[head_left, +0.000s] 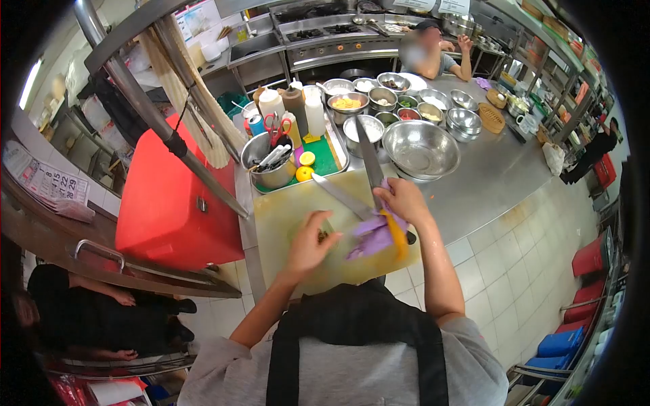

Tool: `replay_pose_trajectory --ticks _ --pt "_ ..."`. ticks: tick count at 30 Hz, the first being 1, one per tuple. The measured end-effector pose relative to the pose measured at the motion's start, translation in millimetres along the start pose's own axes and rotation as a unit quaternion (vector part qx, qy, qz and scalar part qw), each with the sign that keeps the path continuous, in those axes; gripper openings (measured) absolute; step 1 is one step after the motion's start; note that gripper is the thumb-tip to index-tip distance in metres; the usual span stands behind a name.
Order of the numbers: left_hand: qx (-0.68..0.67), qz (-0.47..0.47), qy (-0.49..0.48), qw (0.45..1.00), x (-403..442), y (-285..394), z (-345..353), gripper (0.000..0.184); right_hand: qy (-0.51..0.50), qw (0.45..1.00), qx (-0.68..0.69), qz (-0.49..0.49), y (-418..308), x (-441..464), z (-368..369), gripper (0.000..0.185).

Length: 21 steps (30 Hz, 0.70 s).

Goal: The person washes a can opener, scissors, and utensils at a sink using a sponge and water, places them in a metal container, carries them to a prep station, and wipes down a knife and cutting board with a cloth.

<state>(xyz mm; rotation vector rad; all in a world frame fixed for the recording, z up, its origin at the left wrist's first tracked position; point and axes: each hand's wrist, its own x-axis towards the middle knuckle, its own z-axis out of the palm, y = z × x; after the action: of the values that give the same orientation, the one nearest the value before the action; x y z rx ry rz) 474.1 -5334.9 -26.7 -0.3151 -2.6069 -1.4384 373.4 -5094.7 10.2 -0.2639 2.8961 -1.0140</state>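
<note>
My right hand (404,204) is closed round a large knife (369,152), its blade pointing up and away. A blurred yellow handle (395,237) shows below that hand. A crumpled purple cloth (374,238) lies against the hand and the handle. Another knife (342,196) rests on the pale cutting board (281,206), its lower end hidden by the cloth. Over the left part of the board, my left hand (313,245) is curved with thumb and fingers apart. Small dark green bits show beside its fingers, too blurred to make out.
Beyond the board stand a big steel bowl (421,150), several ingredient bowls, and a green tray (328,159) with bottles and lemons. A steel pot (272,162) holds red scissors. A red bin (179,196) is at the left. Two people are across the room, another at lower left.
</note>
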Motion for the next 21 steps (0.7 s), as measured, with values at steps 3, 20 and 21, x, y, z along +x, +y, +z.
replay_pose_trajectory --ticks 3,20,21 --pt "0.095 -0.015 0.048 0.994 -10.9 -47.4 -17.3 0.059 -0.03 0.989 -0.142 -0.024 26.1 16.3 13.7 0.027" --pt "0.069 -0.037 0.034 0.996 -38.5 -100.1 -7.1 0.127 0.272 0.955 0.119 -0.011 -18.6 -20.9 -100.5 0.03" --pt "0.046 -0.043 0.035 0.997 -35.3 -104.7 -9.3 0.13 0.273 0.951 0.143 -0.012 -24.4 -23.8 -103.2 0.028"
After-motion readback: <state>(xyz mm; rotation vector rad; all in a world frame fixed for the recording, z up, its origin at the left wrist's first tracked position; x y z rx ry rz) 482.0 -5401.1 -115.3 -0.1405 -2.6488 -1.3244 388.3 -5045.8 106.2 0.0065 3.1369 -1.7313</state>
